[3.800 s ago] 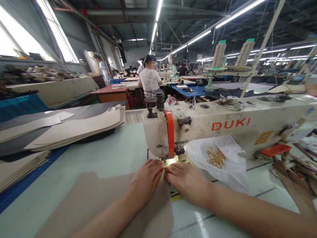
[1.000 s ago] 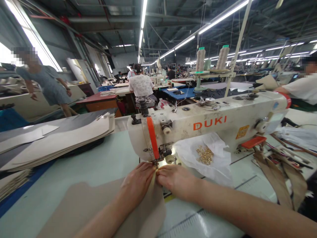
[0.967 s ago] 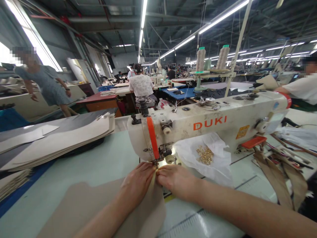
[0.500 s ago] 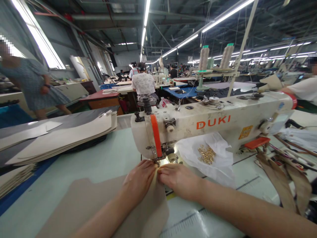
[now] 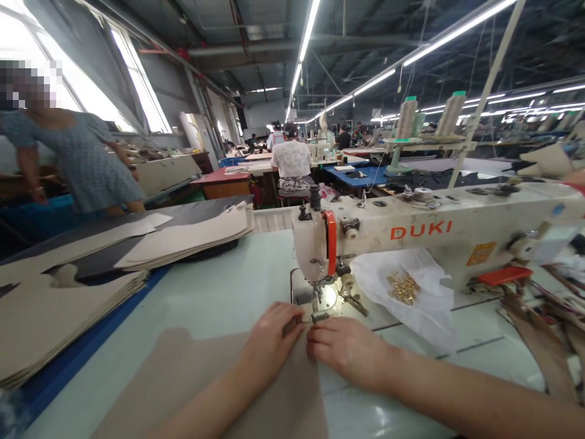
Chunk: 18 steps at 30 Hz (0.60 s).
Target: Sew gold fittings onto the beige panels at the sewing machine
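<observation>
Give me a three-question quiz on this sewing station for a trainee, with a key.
1. True or false: the left hand and the right hand both touch the tan panel.
2. The gold metal parts lie on: A) a white bag; B) a blue tray; C) a wooden box.
3. Which word is printed in orange on the sewing machine?

Key: 1 true; 2 A; 3 DUKI.
</observation>
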Tool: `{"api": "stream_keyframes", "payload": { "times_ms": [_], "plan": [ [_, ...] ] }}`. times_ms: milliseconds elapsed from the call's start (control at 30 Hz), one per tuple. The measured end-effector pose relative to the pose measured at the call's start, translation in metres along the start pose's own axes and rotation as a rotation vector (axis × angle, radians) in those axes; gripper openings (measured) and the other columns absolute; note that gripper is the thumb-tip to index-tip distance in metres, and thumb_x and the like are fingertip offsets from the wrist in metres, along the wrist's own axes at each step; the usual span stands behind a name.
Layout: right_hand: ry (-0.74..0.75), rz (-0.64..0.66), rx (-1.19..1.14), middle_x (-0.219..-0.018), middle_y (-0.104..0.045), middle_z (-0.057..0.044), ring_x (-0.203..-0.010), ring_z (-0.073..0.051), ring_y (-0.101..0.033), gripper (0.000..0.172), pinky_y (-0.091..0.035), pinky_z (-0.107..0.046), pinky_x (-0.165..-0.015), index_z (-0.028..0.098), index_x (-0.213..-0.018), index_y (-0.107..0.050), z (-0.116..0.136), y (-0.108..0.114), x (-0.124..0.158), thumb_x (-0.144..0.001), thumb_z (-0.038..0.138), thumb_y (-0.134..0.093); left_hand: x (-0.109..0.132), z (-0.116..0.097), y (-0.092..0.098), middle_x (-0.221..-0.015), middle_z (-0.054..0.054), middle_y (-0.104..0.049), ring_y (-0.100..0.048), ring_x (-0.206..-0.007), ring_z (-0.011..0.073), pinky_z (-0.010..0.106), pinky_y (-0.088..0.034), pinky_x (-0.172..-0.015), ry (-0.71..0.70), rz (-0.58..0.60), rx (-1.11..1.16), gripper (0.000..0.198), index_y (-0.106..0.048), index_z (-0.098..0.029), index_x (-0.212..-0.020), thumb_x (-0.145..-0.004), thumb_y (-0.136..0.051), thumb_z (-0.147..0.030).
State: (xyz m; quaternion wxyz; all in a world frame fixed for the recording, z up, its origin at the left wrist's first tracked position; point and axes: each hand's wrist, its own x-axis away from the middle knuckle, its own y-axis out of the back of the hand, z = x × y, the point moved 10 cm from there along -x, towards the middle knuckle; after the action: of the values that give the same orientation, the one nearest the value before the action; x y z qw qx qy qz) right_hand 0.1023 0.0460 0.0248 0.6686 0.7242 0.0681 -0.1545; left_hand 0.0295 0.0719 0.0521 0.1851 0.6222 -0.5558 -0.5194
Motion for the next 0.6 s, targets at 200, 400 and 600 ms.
{"api": "stream_keyframes", "payload": {
  "times_ms": [200,400,600],
  "plan": [
    [-0.028,0.009,-0.015,-0.102,-0.065,-0.007,-0.101,-0.016,-0.055,0.014,-0.045,-0.029,-0.091,0.015,-0.097,-0.062,-0.004,-0.003,0.002,-0.092,0.018,-0.049,-0.002,0.015,-0.008,-0.081,0.001,-0.069,-0.065,-0.077,0.0167,0.029,-0.054,-0.072,0.119,0.007,0.065,0.019,-0.065,-0.02,-0.085,-0.072,-0.055,-0.009],
    [-0.032,-0.031,-0.016,-0.108,-0.065,-0.006,-0.103,-0.016,-0.055,0.017,-0.043,-0.029,-0.095,0.014,-0.102,-0.062,-0.002,-0.001,0.003,-0.092,0.019,-0.049,0.014,0.007,0.018,-0.111,0.008,-0.066,-0.063,-0.102,0.023,0.039,-0.052,-0.088,0.073,-0.07,-0.051,0.04,-0.057,-0.02,-0.114,-0.075,-0.058,-0.017],
    [-0.039,-0.029,-0.055,-0.111,-0.065,-0.008,-0.103,-0.015,-0.057,0.019,-0.043,-0.029,-0.096,0.014,-0.104,-0.063,-0.001,0.008,0.003,-0.092,0.018,-0.049,0.107,-0.011,0.025,-0.141,0.006,-0.044,-0.048,-0.124,0.0277,0.039,-0.048,-0.095,-0.168,0.086,-0.3,0.069,-0.031,-0.03,-0.141,-0.078,-0.06,-0.032]
  ]
}}
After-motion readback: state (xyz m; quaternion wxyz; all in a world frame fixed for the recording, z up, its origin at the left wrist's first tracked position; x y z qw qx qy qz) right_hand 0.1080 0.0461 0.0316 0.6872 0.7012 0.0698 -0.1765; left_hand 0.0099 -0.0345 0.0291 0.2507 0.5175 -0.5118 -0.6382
